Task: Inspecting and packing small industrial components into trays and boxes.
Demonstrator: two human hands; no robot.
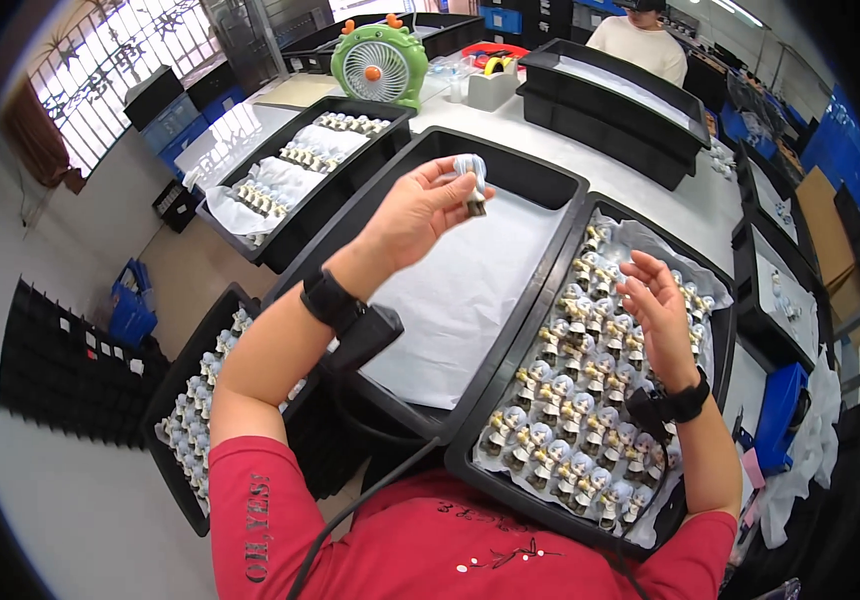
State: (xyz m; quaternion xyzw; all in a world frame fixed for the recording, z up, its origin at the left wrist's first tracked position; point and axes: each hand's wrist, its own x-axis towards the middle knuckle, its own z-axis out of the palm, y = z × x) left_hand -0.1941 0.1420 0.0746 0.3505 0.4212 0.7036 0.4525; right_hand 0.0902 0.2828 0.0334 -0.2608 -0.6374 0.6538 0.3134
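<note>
My left hand (418, 212) is raised above the far part of a black tray (558, 188) lined with white paper. Between its thumb and fingers it pinches a small figurine (471, 178) with pale blue hair and a dark base. To the right, my right hand (658, 312) hovers over a second black tray (470, 462), its fingers loosely bent and apart with nothing in them. That tray holds rows of similar figurines (562, 458) with pale hair and white-and-gold clothes, lying on paper. Black bands with dark boxes circle both wrists.
Another tray (390, 128) with figurines in paper layers sits at the far left, near a green fan (380, 68). A further figurine tray (162, 432) stands low at left. Stacked black bins (610, 125) stand at the back, with a person (640, 45) beyond. A cable (365, 495) crosses my front.
</note>
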